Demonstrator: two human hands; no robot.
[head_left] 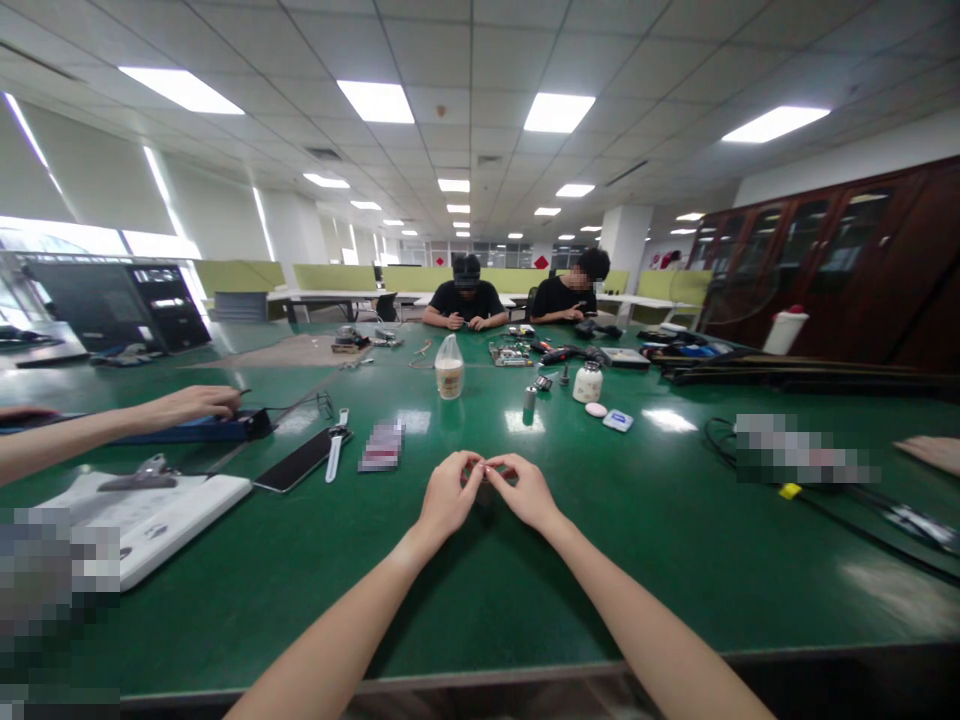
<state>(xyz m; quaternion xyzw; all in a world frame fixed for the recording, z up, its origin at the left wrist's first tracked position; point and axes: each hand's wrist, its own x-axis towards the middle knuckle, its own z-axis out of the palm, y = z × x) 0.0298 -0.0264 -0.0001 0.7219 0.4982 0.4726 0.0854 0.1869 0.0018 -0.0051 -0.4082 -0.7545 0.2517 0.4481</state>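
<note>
My left hand (451, 492) and my right hand (523, 490) meet over the green table (645, 560), thumbs and index fingers brought together. Whatever is pinched at the fingertips is too small and too covered to name. A dark patch shows between the hands, and I cannot tell whether it is an object or shadow. Beyond them stand a small metal cylinder (529, 405), a tied plastic bag with a tub inside (449, 370) and a white patterned jar (588, 382). A pink oval item (596, 410) lies beside a small blue-and-white packet (618, 420).
To the left are a white watch (337, 447), a black phone (294, 460) and a clipboard (154, 475). Another person's hand (199, 402) reaches in there. Black cables (847, 520) lie at right, near a further hand (930, 450). Two people sit opposite, behind circuit boards (511, 353).
</note>
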